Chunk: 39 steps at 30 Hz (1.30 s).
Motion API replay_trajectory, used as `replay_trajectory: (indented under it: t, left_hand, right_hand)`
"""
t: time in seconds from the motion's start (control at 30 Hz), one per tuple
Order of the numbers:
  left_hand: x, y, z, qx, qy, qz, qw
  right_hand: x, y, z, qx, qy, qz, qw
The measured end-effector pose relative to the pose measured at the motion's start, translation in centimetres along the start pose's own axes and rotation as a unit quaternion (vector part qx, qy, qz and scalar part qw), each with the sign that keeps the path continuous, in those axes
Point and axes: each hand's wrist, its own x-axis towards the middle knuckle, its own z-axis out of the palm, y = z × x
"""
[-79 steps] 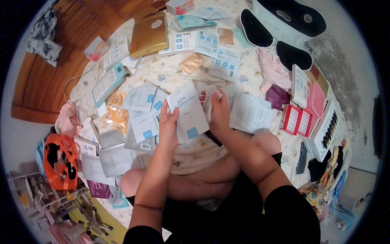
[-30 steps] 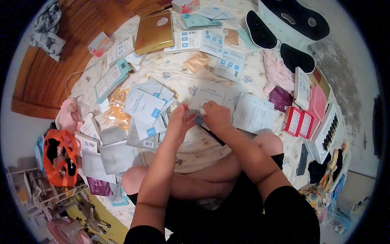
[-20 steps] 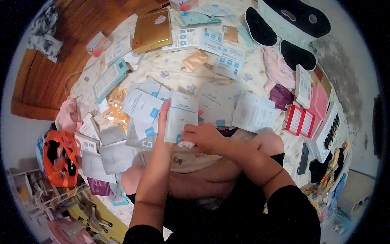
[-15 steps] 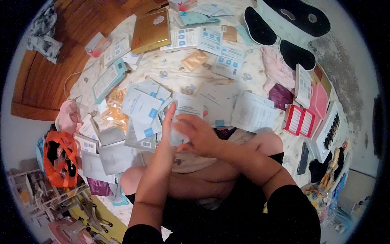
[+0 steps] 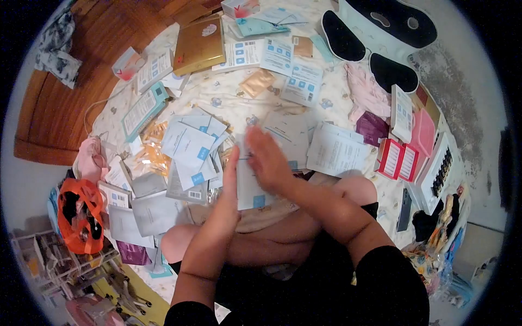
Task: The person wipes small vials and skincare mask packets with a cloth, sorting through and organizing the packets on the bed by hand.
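Observation:
My left hand [image 5: 231,176] is upright and edge-on to me, its fingers straight and together. Facing it from the right is my right hand [image 5: 265,160], fingers stretched out and blurred by motion. Between and below the two palms shows a white sachet [image 5: 249,187] with a blue square near its lower end. Whether either hand touches it, I cannot tell. Left of my left hand lies a loose pile of white and blue sachets [image 5: 187,144]. More pale sachets [image 5: 293,138] lie just beyond my right hand, with printed white ones [image 5: 338,149] farther right.
On the patterned bedsheet stand a gold box [image 5: 199,46], a teal box [image 5: 144,111] and white boxes. Clear packets with orange contents [image 5: 155,149] lie left. A red-edged case [image 5: 398,158] stands right. An orange bag [image 5: 80,214] is at far left, a black-and-white padded item [image 5: 391,24] top right.
The hands, which were close together with a whitish thing between them, have parted slightly. My right hand has moved up and straightened its fingers. The white sachet's blue square now shows.

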Motion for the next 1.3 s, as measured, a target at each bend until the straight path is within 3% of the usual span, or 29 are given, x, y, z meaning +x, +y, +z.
replay_trajectory:
  t: [0.03, 0.1, 0.13, 0.2, 0.27, 0.33, 0.4, 0.43, 0.5, 0.63, 0.7, 0.73, 0.8, 0.83, 0.93, 0.97, 1.03, 1.07, 1.13, 1.17, 1.3]
  left_hand:
    - [0.2, 0.2, -1.0, 0.001, 0.0, 0.0, 1.0]
    - [0.4, 1.0, -2.6, -0.032, -0.106, -0.025, 0.994]
    - [0.3, 1.0, -2.3, -0.033, -0.104, -0.025, 0.994]
    - [0.3, 0.8, -0.9, -0.032, 0.041, -0.015, 0.999]
    - [0.4, 0.6, -0.3, 0.023, 0.011, 0.011, 1.0]
    - [0.4, 0.6, -0.3, 0.079, -0.021, 0.034, 0.996]
    - [0.3, 0.7, -0.6, 0.016, 0.014, -0.02, 1.0]
    - [0.3, 0.8, -0.6, 0.016, 0.014, -0.021, 1.0]
    - [0.2, 0.9, -0.5, 0.037, 0.032, -0.002, 0.999]
    - [0.7, 1.1, -0.7, 0.053, -0.017, 0.01, 0.998]
    - [1.4, 1.3, -1.8, 0.05, 0.099, -0.035, 0.993]
    - [1.6, 1.5, -2.0, 0.05, 0.098, -0.034, 0.993]
    - [1.9, 1.8, -2.1, 0.079, 0.197, 0.076, 0.974]
    - [2.2, 2.1, -2.3, 0.079, 0.198, 0.078, 0.974]
    - [3.6, 2.8, -6.3, 0.026, 0.249, 0.135, 0.959]
    - [4.7, 3.0, -10.3, -0.035, 0.014, 0.027, 0.999]
    - [4.3, 3.3, -9.0, -0.095, -0.222, -0.08, 0.967]
    - [3.8, 2.4, -7.2, -0.039, -0.146, -0.068, 0.986]
    - [2.4, 1.4, -1.6, 0.076, 0.008, -0.051, 0.996]
    - [2.0, 1.5, -2.0, -0.001, -0.08, -0.068, 0.995]
    - [1.6, 1.5, -1.8, -0.062, -0.161, -0.1, 0.98]
  right_hand:
    - [-0.6, -0.8, 0.5, -0.024, -0.054, -0.062, 0.996]
    - [-1.3, -1.9, 0.8, 0.021, -0.046, -0.084, 0.995]
    - [-1.4, -2.2, 0.8, 0.065, -0.038, -0.106, 0.992]
    - [-0.9, -1.1, 1.1, 0.1, -0.014, -0.099, 0.99]
    - [-0.3, -0.6, 0.2, 0.134, 0.056, 0.02, 0.989]
    - [0.5, -0.1, -0.5, 0.111, 0.077, 0.034, 0.99]
    - [1.0, -0.1, -1.2, -0.154, 0.1, 0.007, 0.983]
    - [1.0, 0.4, -1.1, -0.155, 0.1, 0.008, 0.983]
    - [1.0, 1.6, -0.5, 0.018, 0.054, 0.06, 0.997]
    - [1.7, 3.6, -0.9, 0.064, 0.131, 0.129, 0.981]
    - [2.3, 4.4, -1.4, 0.224, 0.247, 0.279, 0.9]
    - [2.4, 3.8, -1.7, 0.224, 0.247, 0.278, 0.901]
    - [2.0, 2.3, -2.3, 0.241, 0.251, 0.247, 0.904]
    - [1.4, 1.9, -2.0, 0.231, 0.222, 0.184, 0.929]
    - [0.6, 0.7, -0.9, 0.294, 0.206, 0.118, 0.926]
    - [0.3, -0.6, -1.8, 0.287, 0.143, 0.12, 0.94]
    - [-0.9, -1.5, -0.4, 0.291, 0.106, -0.019, 0.951]
    - [-1.3, -1.8, -0.1, 0.291, 0.103, -0.018, 0.951]
    - [-1.8, -2.2, 0.2, 0.145, -0.012, -0.209, 0.967]
    - [-2.0, -2.3, 0.4, 0.143, -0.01, -0.206, 0.968]
    - [-1.7, -1.8, 0.2, 0.071, -0.05, -0.187, 0.979]
